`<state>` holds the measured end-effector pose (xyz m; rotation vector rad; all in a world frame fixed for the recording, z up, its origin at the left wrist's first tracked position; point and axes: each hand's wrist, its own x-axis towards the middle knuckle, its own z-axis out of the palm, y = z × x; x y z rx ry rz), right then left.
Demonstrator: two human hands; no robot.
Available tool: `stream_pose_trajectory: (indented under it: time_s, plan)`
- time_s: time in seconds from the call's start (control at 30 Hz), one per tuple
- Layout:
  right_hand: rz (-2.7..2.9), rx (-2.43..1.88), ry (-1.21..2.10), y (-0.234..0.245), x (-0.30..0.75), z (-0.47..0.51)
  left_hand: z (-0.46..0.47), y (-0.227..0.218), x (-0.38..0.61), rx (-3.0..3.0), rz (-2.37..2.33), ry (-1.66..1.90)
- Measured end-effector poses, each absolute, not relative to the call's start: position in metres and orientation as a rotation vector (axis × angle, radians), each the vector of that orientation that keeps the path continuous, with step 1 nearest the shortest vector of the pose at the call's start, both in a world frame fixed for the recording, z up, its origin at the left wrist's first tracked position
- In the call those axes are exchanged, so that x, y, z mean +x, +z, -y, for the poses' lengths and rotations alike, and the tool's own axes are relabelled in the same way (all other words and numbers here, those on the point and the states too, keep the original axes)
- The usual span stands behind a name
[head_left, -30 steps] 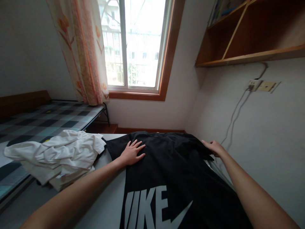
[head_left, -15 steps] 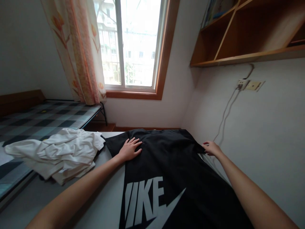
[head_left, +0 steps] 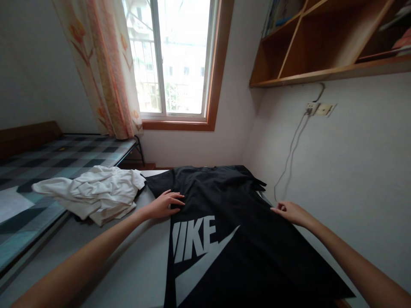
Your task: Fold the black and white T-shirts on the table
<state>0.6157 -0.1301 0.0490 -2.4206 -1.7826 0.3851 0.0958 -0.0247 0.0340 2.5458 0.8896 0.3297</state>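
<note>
One black T-shirt (head_left: 231,222) lies spread on a grey surface (head_left: 138,273), left hand (head_left: 162,205) flat on one edge, fingers open; right hand (head_left: 290,212) curled at the other, grip unclear. Even outward strokes would likely smooth it best. White garment (head_left: 93,192) alongside.

Both hands slid back along the black shirt (head_left: 221,214) toward the person: the left hand (head_left: 162,205) along its left edge, the right hand (head_left: 290,212) along its right edge.
</note>
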Motion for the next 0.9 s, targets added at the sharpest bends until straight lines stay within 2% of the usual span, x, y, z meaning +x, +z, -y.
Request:
stream_pose_trajectory:
  time_s: [0.2,0.43,0.6,0.73,0.8,0.9]
  plan:
    - [1.920,-2.358,0.185,0.036,0.608,0.155,0.044,0.048,0.078,2.493,-0.714,0.285]
    - [1.798,-2.501,0.034,0.026,0.583,0.168,0.078,0.049,0.080,2.510,-0.718,0.308]
    - [1.819,-2.604,-0.148,0.029,0.574,0.180,0.100,0.047,0.086,2.623,-0.697,0.373]
    - [1.848,-2.531,-0.270,0.038,0.570,0.192,0.116,0.050,0.086,2.734,-0.613,0.364]
    - [1.822,-2.429,-0.233,0.043,0.571,0.197,0.122,0.051,0.086,2.776,-0.587,0.340]
    - [1.721,-2.304,0.014,0.050,0.577,0.202,0.127,0.050,0.088,2.857,-0.572,0.321]
